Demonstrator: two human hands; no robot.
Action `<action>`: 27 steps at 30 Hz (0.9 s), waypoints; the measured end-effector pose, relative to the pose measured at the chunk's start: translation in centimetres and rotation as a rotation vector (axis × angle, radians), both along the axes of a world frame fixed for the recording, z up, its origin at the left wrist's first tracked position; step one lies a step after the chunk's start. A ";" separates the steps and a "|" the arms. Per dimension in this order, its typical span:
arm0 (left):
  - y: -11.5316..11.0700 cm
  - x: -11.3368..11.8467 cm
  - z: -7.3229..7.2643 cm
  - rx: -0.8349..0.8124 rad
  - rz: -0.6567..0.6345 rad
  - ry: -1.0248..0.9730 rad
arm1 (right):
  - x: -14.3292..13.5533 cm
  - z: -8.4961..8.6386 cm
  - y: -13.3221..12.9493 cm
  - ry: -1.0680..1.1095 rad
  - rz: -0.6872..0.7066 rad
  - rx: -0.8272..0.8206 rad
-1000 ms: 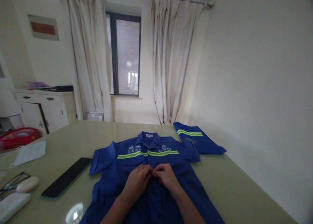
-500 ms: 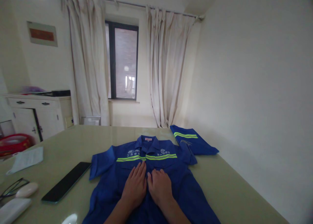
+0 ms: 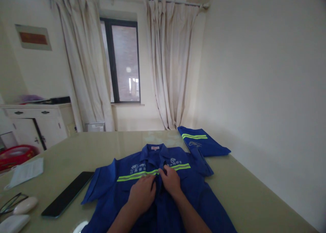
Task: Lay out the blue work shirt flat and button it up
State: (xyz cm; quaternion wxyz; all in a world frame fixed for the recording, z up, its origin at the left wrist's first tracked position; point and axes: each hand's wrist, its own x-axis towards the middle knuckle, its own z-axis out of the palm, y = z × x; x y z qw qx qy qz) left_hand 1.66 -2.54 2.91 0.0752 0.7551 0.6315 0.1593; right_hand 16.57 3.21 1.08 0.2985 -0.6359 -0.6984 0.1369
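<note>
A blue short-sleeved work shirt (image 3: 189,199) lies front up on the table, its collar at the far end and a yellow-green reflective stripe across the chest. My left hand (image 3: 142,193) is closed at the front opening just below the stripe, fingers curled on the cloth. Slightly higher, my right hand (image 3: 170,180) pinches the other front edge near the stripe, lifting the cloth a little. The fingertips are partly hidden in the fabric. Beyond the right sleeve lies a folded blue garment (image 3: 214,146) with a similar stripe.
On the left of the table (image 3: 102,148) lie a dark tablet-like slab (image 3: 67,194), a face mask (image 3: 25,172), eyeglasses (image 3: 11,204), a white rounded object (image 3: 25,206) and a white case-like object (image 3: 15,223). A wall (image 3: 262,100) borders the right side.
My hands have gone from lying flat on the shirt front to gripping its front opening. The right hand has moved up toward the stripe. The cloth is now bunched and raised there.
</note>
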 end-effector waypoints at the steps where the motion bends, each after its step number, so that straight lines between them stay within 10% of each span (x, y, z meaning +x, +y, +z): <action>1: 1.2 0.2 0.2 -0.013 0.013 -0.017 | 0.2 0.0 0.1 0.036 0.003 0.009; 12: 4.3 0.6 -2.3 0.013 0.113 -0.241 | 0.2 -1.2 0.8 0.411 0.173 0.086; 27: 4.4 0.2 -1.4 -0.006 0.064 -0.206 | -0.6 0.8 -1.4 -0.066 0.044 0.053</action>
